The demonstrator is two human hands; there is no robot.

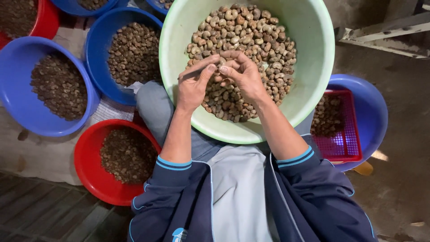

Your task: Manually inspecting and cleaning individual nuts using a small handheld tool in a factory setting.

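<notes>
Nuts fill the big green basin on the person's lap, and both hands meet right over the pile. Blue basins and a red basin with darker nuts sit on the floor to the left, and a red basket rests in another blue one on the right. Right hand is pinched shut on a single nut, fingertips tight around it. Left hand is closed on a thin tool, its tip aimed at that nut. My guess for doing this bit well: keep the nut pinned firmly between thumb and finger, work the tip in small controlled moves, and stay low over the basin so anything dropped lands back inside.
</notes>
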